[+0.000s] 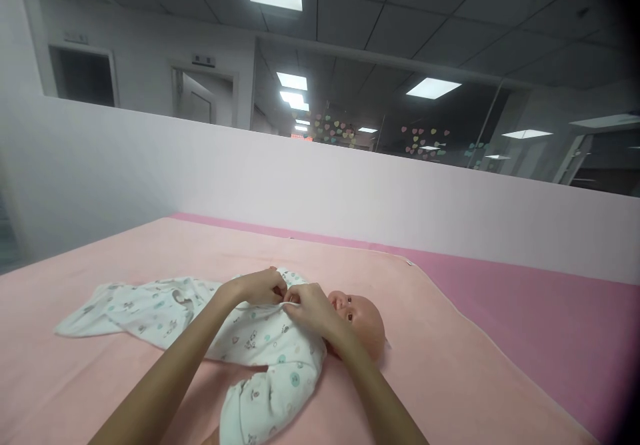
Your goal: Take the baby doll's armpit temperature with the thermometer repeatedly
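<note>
A baby doll (367, 321) lies on its back with its head to the right. It wears a white baby romper (250, 338) printed with small animals and green dots. My left hand (263, 287) pinches the romper's front edge at the chest. Close beside it, my right hand (310, 305) grips the same edge near the neck, fingertips pressed together. Any fastener between the fingers is too small to make out. One sleeve (273, 398) bends toward me, and the legs of the romper (135, 308) stretch flat to the left.
Under the doll a peach blanket (450, 391) covers a pink surface (550, 305). Behind it runs a low white wall (325, 185) with glass above, dotted with heart-shaped stickers (335, 128).
</note>
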{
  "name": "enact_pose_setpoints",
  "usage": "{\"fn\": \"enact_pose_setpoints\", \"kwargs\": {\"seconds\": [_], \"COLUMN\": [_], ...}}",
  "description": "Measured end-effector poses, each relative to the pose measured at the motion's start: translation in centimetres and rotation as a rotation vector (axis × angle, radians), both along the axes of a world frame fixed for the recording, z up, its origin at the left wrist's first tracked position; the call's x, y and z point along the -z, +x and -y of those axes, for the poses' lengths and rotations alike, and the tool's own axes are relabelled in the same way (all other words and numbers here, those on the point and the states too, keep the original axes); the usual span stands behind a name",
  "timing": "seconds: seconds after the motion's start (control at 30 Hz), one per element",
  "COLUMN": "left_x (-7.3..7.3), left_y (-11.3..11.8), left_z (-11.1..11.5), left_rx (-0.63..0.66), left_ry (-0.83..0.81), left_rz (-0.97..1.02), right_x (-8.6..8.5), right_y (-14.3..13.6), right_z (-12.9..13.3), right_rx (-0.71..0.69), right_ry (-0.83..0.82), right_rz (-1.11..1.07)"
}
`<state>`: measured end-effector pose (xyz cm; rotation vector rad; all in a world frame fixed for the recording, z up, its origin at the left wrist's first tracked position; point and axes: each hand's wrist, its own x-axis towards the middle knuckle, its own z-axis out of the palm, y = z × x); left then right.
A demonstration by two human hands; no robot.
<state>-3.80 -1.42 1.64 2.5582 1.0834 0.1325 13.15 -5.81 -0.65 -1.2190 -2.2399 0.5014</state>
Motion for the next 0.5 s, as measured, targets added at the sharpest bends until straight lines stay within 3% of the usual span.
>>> {"fn": "enact_pose_setpoints", "kwargs": {"seconds": [0.13, 0.5], "left_x": [0.18, 0.32], "left_y": [-0.17, -0.72], "left_z": [-0.34, -0.71], "left_rx": [0.006, -0.006], "left_ry": [0.003, -0.177], "left_rz": [0.039, 0.134], "right_x": [0.18, 0.51], "right_y": [-0.13, -0.36], "right_z": [-0.02, -0.21], "right_rx": [0.043, 0.1], "right_ry": [0.08, 0.065], "right_rz": [0.035, 0.068]}}
